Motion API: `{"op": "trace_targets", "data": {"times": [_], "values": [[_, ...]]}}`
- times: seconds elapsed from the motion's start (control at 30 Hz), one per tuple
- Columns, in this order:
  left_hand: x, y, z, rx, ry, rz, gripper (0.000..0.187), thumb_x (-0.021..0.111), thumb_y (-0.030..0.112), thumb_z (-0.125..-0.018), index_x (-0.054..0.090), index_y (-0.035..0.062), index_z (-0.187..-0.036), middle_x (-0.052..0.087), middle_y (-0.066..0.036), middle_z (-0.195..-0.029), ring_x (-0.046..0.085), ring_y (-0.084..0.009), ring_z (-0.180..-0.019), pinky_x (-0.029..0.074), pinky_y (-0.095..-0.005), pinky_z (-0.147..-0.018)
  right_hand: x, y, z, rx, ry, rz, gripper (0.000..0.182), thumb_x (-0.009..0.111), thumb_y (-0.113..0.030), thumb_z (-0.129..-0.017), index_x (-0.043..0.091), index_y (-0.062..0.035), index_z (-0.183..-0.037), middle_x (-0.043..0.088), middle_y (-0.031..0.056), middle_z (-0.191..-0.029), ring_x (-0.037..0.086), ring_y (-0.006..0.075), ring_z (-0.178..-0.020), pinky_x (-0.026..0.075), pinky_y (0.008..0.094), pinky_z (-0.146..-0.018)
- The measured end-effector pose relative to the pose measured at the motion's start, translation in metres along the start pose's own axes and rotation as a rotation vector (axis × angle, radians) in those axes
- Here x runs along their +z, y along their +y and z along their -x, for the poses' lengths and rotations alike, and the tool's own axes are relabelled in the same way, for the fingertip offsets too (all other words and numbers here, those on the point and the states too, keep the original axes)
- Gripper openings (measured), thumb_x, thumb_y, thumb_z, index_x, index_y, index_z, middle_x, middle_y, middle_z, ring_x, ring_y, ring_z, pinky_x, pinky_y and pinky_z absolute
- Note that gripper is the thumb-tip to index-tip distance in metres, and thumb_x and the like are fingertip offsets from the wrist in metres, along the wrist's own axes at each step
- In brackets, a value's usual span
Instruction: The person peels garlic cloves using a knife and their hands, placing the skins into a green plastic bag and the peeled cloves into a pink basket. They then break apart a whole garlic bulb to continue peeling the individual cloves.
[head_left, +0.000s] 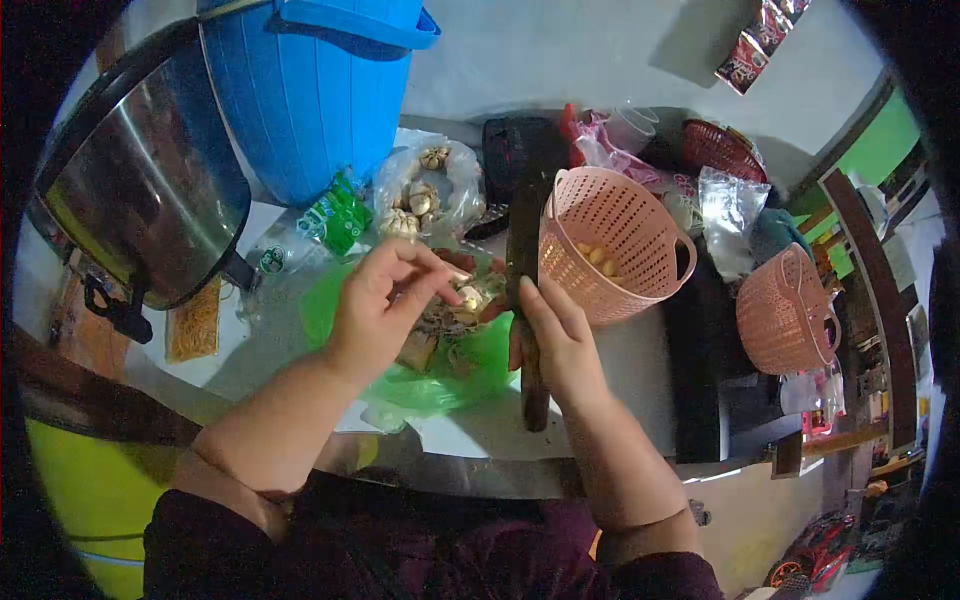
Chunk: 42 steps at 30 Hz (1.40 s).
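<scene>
My right hand (562,345) is wrapped round a large knife (525,225) with a dark, broad blade; it stands nearly upright in view, its wooden handle end pointing towards me. My left hand (385,305) is closed in a pinch, and what lies between the fingertips is too small to make out. Close to those fingertips is a pale garlic clove (470,300). Below both hands, an open green plastic bag (455,375) holds garlic skins and scraps. Beside the blade stands a pink perforated basket (605,285) with several peeled cloves (600,262) at its bottom.
Whole garlic bulbs (422,198) sit in a clear plastic bag behind my left hand. A blue bucket (305,100) and a big metal pot (150,170) stand at the back left. Another pink basket (785,315) is at the right, near a silver pouch (732,215).
</scene>
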<state>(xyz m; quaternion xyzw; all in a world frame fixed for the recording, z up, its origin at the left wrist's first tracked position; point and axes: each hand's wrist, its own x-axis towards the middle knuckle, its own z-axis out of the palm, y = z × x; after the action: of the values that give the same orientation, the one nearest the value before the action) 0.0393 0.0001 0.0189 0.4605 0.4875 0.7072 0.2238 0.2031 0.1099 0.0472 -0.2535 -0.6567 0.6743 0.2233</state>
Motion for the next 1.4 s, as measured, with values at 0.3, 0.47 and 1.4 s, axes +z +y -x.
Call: {"op": "trace_targets", "data": {"times": [0.3,0.47,1.4], "values": [[-0.004,0.000,-0.003,-0.022,0.097,-0.115,0.015,0.066,0.001,-0.086,0.061,0.0041,-0.100,0.065,-0.002,-0.092,0.062,-0.0103,-0.084,0.047,-0.0230,-0.074,-0.005,-0.001,0.000,-0.070,-0.078,-0.011,0.045,0.035,-0.028,-0.103,0.039,-0.0046,-0.142,0.051,0.0012,-0.083,0.049,0.0090,-0.065,0.041,0.0213,-0.057],[-0.007,0.005,-0.004,0.071,0.074,-0.331,0.017,0.065,-0.002,-0.085,0.068,0.0034,-0.101,0.062,-0.003,-0.098,0.060,-0.0112,-0.088,0.047,-0.0238,-0.077,-0.003,-0.003,0.003,-0.115,-0.207,0.119,0.048,0.047,-0.015,-0.100,0.034,-0.0058,-0.145,0.050,0.0020,-0.090,0.046,0.0052,-0.070,0.043,0.0211,-0.062],[-0.010,0.010,-0.001,0.415,-0.048,-0.769,0.044,0.071,0.000,-0.068,0.068,0.0073,-0.111,0.065,-0.012,-0.095,0.064,-0.0308,-0.084,0.051,-0.0368,-0.073,0.012,-0.007,0.009,-0.492,-0.245,0.599,0.051,0.061,-0.013,-0.090,0.045,-0.0093,-0.138,0.057,0.0170,-0.109,0.058,0.0313,-0.099,0.045,0.0352,-0.087]]}}
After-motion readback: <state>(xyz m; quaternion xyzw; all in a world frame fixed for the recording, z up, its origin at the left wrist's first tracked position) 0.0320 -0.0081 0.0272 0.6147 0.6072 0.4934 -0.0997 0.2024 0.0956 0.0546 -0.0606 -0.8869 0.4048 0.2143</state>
